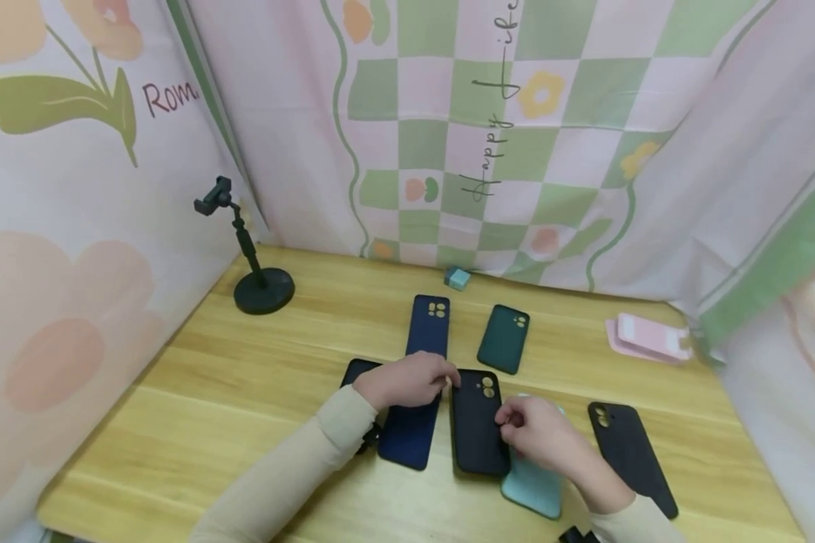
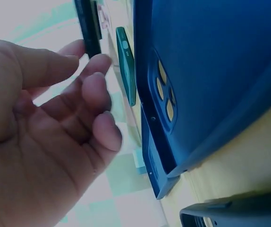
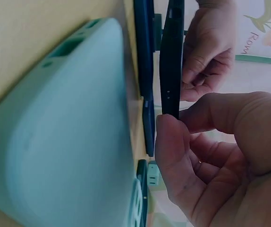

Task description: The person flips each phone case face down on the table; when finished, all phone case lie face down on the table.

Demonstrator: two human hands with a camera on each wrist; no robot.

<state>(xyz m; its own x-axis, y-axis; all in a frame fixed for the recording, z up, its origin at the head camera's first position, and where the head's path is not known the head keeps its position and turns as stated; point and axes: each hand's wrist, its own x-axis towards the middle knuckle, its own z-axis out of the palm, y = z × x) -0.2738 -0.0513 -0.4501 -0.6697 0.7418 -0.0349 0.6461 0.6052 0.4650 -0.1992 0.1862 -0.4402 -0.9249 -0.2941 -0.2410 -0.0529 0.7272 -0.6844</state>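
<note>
A black phone case (image 1: 478, 434) with a camera cutout stands a little above the table in front of me. My right hand (image 1: 543, 437) pinches its right edge between thumb and index finger (image 3: 171, 142). My left hand (image 1: 410, 379) is at its upper left corner, fingers curled against the edge (image 2: 89, 28). Below the left hand lie a navy phone case (image 1: 410, 437) and another navy case (image 1: 429, 328) behind it. A dark case (image 1: 356, 369) is partly hidden by the left wrist. Under the right hand lies a mint phone case (image 1: 533, 486), partly covered.
A dark green case (image 1: 504, 339) lies farther back, and another black case (image 1: 635, 456) to the right. A pale blue cube (image 1: 457, 278) sits near the curtain (image 1: 489, 151). Pink items (image 1: 648, 337) lie at back right; a black phone stand (image 1: 263, 290) stands at back left.
</note>
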